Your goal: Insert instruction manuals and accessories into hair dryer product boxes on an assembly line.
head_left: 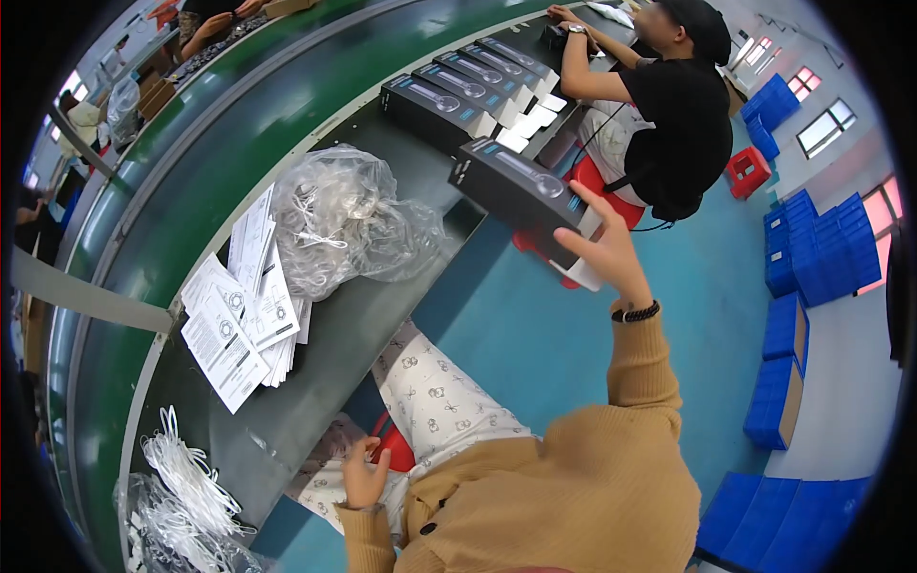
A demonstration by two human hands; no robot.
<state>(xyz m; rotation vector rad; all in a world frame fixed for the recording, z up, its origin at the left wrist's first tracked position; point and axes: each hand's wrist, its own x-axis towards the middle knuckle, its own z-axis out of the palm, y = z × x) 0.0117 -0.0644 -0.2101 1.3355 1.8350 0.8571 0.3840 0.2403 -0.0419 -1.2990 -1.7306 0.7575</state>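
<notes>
My right hand (611, 250) grips the near end of a long black cardboard box (511, 191), which has a picture of a round-headed device on its top. Its far end is by the bench edge, and a white flap (583, 272) hangs from the near end. Over my lap, my left hand (365, 475) is empty, with thumb and fingers apart. On the bench (330, 372) lie a pile of printed leaflets (239, 306) and a clear plastic bag (344, 224) of white cables. Several similar black boxes (468, 84) lie in a row farther along, their white end flaps open.
A bundle of white cables (186, 473) lies at the near left beside another plastic bag (181, 540). The green conveyor (215, 158) runs behind the bench. A co-worker in black (678, 124) sits beyond the boxes. Blue crates (821, 248) and a red stool (748, 172) stand at right.
</notes>
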